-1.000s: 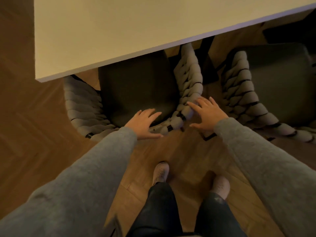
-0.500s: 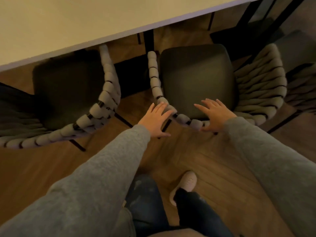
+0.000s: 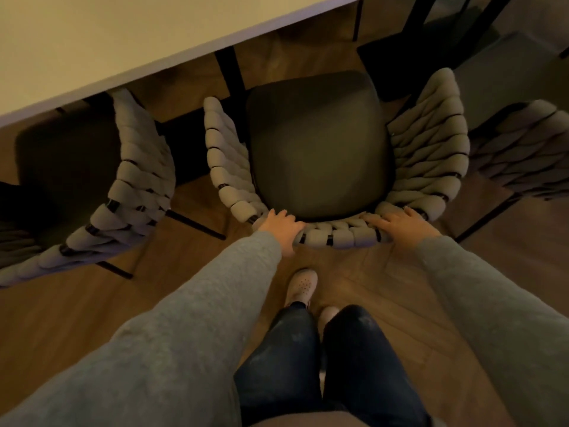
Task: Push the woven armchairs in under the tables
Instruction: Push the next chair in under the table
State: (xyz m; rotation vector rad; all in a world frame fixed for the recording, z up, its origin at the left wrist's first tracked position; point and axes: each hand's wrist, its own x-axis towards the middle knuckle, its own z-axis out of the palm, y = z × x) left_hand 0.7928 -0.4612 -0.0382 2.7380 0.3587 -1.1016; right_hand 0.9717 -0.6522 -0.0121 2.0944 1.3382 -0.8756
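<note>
Now my left hand point(image 3: 278, 224) grips the back rim of the middle woven armchair point(image 3: 320, 143), thumb behind it. My right hand point(image 3: 403, 223) lies flat on the same rim, well apart. The seat stands just outside the table point(image 3: 92, 41) edge, between two neighbouring chairs.

middle armchair point(image 3: 320, 143), seen from above, stood with its dark seat short of the table point(image 3: 107, 41) edge beyond it. left hand point(image 3: 281, 224) gripped its woven back rail, thumb on the outer side; right hand point(image 3: 400, 224) lay flat on the same rail. a second armchair point(image 3: 135, 186) stood to its left, partly under the table, and a third armchair point(image 3: 520, 149) to its right.
</note>
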